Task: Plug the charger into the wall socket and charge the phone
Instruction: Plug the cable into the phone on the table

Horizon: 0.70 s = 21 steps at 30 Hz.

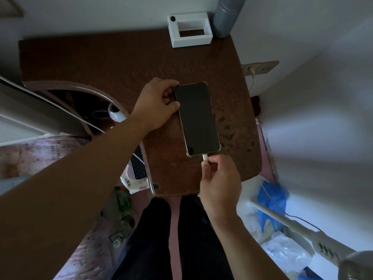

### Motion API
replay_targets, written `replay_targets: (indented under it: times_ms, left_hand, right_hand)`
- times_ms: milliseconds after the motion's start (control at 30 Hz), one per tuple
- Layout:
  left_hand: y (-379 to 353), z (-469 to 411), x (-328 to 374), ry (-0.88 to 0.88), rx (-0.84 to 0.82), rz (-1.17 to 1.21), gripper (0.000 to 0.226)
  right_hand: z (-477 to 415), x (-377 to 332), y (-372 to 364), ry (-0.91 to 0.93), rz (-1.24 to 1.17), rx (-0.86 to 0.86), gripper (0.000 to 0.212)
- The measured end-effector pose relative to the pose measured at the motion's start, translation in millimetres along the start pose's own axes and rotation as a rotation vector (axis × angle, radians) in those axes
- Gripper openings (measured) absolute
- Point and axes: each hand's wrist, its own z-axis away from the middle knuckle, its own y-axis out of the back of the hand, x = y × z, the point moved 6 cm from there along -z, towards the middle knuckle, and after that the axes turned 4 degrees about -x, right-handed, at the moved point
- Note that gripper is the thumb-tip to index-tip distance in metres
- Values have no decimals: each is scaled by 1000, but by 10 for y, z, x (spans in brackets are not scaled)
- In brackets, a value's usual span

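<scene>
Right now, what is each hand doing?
Left hand: fingers closed on the phone's top edge.
Right hand: pinching the white cable plug at the phone's bottom.

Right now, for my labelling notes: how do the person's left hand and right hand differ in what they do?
The left hand steadies the dark-screened phone at its upper left edge; the right hand pinches the white cable plug at the phone's bottom end. The left reaches farther across the brown wooden table. Both are bare.
</scene>
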Motion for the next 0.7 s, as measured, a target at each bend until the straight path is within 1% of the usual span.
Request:
replay_targets:
  times_ms: [700]
  left_hand:
    - [19,0,51,-15,-28,-33,50]
  right_hand:
    - [-34,5,-25,48,-22,-2,8]
